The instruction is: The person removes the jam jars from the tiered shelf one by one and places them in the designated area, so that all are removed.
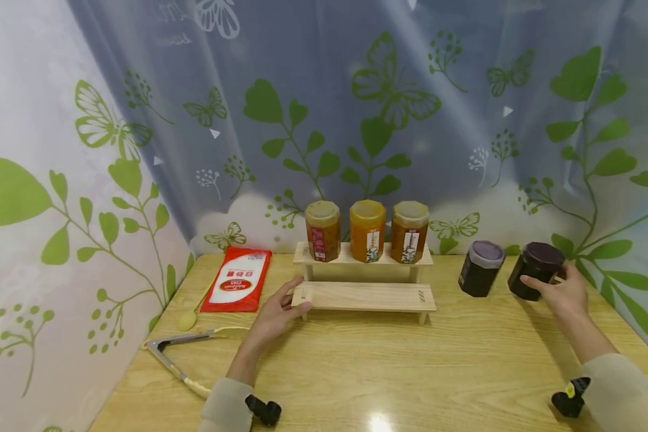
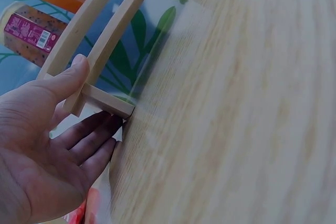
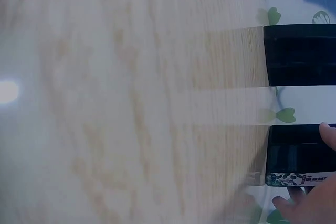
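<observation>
A two-tier wooden rack (image 1: 364,295) stands at the middle of the table. My left hand (image 1: 274,312) holds the left end of its lower step, the thumb (image 2: 73,80) on the plank and the other fingers around the end. Three jars stand on the upper step: a reddish-brown jar (image 1: 324,234), an orange jar (image 1: 367,234) and an amber jar (image 1: 409,234). To the right, my right hand (image 1: 564,294) grips a dark jar with a dark purple lid (image 1: 530,279), thumb in front. Another dark jar with a pale purple lid (image 1: 477,276) stands beside it, apart from the hand.
Left of the rack lies a red-and-white packet (image 1: 237,282), with a yellow spoon (image 1: 188,319) by its edge. Nearer, spread tongs (image 1: 167,359) lie on the wooden table (image 1: 399,372). A patterned curtain (image 1: 324,150) hangs close behind the rack and jars.
</observation>
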`<action>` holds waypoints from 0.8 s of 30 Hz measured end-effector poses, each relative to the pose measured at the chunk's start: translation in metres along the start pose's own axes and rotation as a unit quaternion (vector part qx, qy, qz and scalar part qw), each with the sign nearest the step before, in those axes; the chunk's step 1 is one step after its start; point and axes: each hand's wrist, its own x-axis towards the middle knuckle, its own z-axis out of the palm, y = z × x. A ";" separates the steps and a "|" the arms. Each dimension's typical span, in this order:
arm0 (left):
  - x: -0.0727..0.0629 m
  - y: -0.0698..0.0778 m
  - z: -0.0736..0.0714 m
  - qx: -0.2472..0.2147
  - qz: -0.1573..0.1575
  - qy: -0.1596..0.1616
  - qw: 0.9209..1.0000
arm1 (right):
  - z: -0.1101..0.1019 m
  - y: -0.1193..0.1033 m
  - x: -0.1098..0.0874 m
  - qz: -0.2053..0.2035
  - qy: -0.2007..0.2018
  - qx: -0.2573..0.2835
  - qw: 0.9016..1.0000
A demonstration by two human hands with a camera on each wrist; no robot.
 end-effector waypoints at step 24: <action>0.001 -0.001 0.001 0.019 0.009 0.004 1.000 | -0.029 -0.035 -0.021 0.000 -0.028 0.062 0.998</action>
